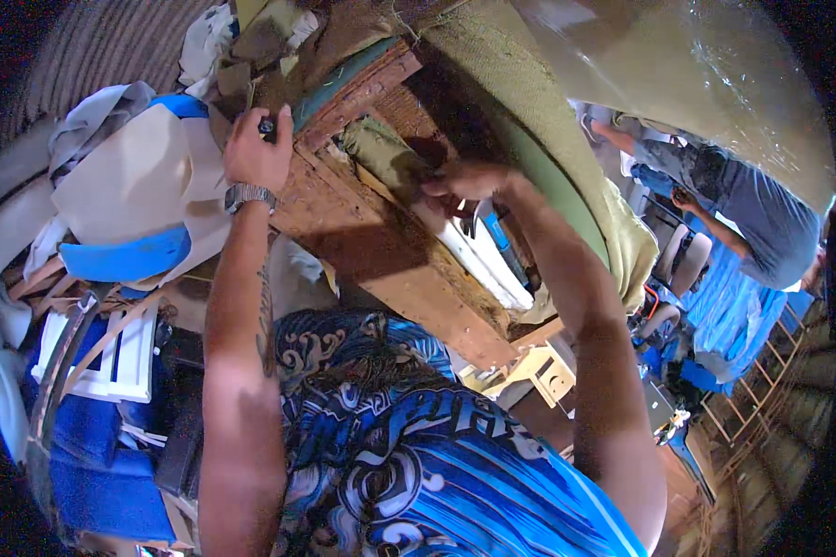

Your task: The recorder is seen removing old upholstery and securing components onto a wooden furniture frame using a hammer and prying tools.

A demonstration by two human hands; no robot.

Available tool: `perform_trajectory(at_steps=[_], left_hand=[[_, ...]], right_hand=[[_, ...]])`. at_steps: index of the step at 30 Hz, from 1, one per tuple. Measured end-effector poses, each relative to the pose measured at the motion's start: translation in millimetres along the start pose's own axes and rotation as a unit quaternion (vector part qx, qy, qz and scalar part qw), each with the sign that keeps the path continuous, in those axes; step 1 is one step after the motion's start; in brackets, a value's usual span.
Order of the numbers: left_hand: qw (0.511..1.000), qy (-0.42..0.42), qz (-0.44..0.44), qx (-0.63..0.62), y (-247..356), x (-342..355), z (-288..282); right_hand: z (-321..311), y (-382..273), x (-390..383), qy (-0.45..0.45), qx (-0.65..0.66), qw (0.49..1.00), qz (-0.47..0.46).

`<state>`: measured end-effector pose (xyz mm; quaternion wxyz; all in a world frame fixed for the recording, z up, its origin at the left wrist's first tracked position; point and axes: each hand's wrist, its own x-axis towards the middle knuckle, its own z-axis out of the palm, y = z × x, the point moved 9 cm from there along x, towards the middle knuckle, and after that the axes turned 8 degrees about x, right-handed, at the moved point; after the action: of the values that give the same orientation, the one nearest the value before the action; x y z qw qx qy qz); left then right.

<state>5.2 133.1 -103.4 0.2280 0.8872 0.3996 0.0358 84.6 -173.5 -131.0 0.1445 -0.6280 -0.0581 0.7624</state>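
Note:
A worn wooden furniture frame (390, 278) with nail marks lies at a slant before me. My left hand (258, 153), with a metal watch on its wrist, is closed at the frame's far left edge. A small dark round thing (267, 128) shows at its fingers; whether it is a ring or something held is unclear. My right hand (469, 181) reaches into the frame with curled fingers, beside a strip of olive fabric (385, 153). What these fingers grip is in shadow. Below them, inside the frame, lie a white padded strip (492, 265) and a blue object (503, 237).
Khaki fabric (632, 237) drapes along the frame's right side. On the left are a beige and blue padded piece (125, 186) and a white slatted panel (144, 348). Another person in grey (762, 200) is at the right, near blue plastic sheeting (729, 306).

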Motion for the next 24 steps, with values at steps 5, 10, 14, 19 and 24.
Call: perform_trajectory(at_steps=[5,10,14,19,24], left_hand=[[1.0,0.024,0.013,0.006,4,0,-5],[1.0,0.018,0.0,0.01,2,0,-4],[1.0,0.005,0.0,0.001,2,1,-2],[1.0,-0.028,-0.009,0.009,2,2,1],[1.0,-0.026,-0.004,0.005,2,0,0]], right_hand=[[-9,6,20,-0.048,-0.046,0.998,-0.007],[-11,4,17,-0.003,-0.046,0.999,0.006],[-17,-13,8,0.007,-0.054,0.999,0.006],[-19,-30,1,0.061,-0.184,0.979,-0.061],[-21,-34,-3,0.245,-0.337,0.878,-0.235]])
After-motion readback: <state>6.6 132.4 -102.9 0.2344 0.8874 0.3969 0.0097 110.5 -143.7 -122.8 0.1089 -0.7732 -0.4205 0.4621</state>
